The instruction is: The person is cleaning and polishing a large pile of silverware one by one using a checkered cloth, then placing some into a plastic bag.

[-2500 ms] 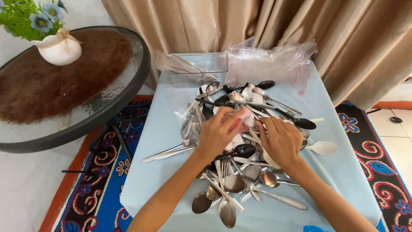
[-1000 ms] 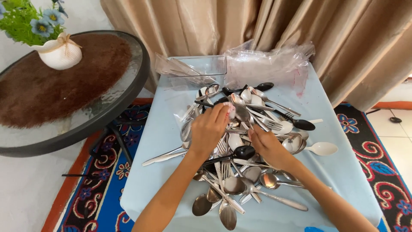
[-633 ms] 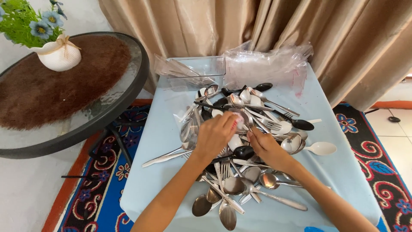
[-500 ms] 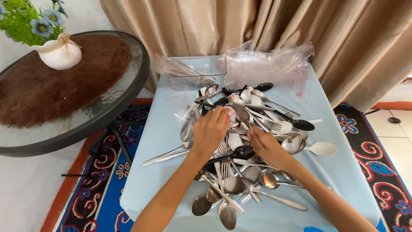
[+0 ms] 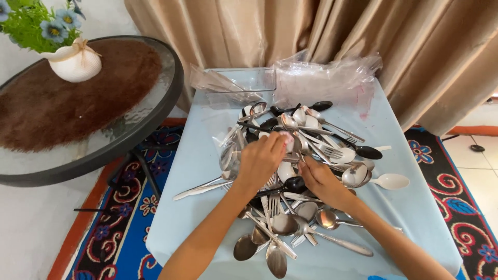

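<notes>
The left hand pinches a small pale piece, too small to identify, over the pile of spoons and forks, the right hand rests loosely curled on it, mid pale blue tabletop, clear plastic bags behind.

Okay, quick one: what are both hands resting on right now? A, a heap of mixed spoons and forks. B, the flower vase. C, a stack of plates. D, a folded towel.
A: the left hand and right hand both lie on the cutlery pile on the light blue table.
</notes>
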